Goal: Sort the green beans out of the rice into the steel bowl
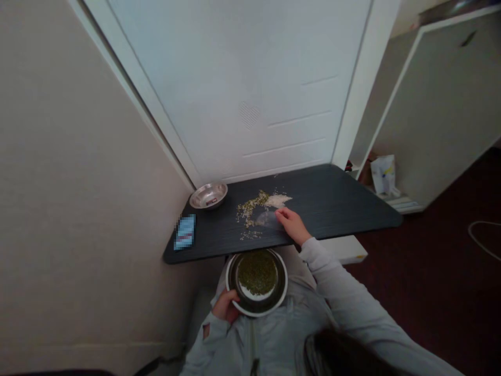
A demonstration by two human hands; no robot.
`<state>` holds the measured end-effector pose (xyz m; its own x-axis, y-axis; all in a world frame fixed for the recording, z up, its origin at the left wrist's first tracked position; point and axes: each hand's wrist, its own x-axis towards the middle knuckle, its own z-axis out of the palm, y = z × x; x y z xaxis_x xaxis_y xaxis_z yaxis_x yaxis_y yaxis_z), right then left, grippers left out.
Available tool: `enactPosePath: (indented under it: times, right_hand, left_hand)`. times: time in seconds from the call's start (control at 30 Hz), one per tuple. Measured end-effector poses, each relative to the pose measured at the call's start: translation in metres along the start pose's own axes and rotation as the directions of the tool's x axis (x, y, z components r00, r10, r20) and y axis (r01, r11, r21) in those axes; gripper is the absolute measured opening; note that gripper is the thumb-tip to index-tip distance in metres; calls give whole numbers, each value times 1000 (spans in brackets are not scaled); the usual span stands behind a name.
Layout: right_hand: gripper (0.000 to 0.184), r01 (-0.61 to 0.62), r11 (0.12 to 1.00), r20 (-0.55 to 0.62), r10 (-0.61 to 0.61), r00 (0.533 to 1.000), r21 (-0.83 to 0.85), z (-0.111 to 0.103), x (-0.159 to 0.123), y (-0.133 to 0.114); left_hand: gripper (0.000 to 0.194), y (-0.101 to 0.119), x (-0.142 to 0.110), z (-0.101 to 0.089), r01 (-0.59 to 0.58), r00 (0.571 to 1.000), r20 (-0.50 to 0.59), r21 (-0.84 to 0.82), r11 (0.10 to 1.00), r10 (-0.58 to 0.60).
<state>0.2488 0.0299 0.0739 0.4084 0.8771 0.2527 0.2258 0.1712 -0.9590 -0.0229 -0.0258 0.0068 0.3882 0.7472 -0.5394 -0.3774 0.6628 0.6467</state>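
So our left grip (227, 305) was clamped on the near-left rim of the filled bowl (281, 284), which sat over our lap just below the edge of the tabletop (344, 201). Our right grip (291, 225) had thumb and fingertip pinched together on the edge of a clear piece (266, 219), low over the tabletop beside the green-and-pale grains (250, 205) and the white heap (278, 200). Honestly, it was too faint for us to tell whether that was a scoop, a lid or just film.

Handling-wise, we figured the bowl was stiff, with some heft from the green grains inside, and a smooth rim that could slip, so thumb over the lip and fingers underneath seemed right. The clear piece looked light and maybe bendy, so we'd have pinched it gently by the edge.
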Motion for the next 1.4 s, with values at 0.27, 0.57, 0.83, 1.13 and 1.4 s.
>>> enactPosePath:
  times: [0.27, 0.57, 0.83, 1.13, 1.4]
  right_hand:
    - [24, -9, 1000, 2, 9, 1000, 7, 0, 2, 1]
    - [24, 6, 997, 69, -1, 998, -72, 0, -1, 2]
    - [19, 10, 984, 114, 10, 993, -178, 0, -3, -1]
    - [20, 25, 985, 156, 2, 988, -172, -1, -6, -6]
    - [14, 26, 981, 161, 5, 987, -192, -2, -6, -7]
  left_hand:
    - [55, 2, -4, -10, 100, 992, -89, 138, 985, -88]
    - [42, 5, -18, -9, 90, 991, -111, 87, 992, -80]
    - [56, 4, -16, 8, -16, 979, -204, 3, 1000, 16]
    - [52, 6, -18, 9, 10, 986, -165, 17, 1000, -8]
    - [46, 7, -19, 11, 12, 979, -202, 12, 1000, -10]
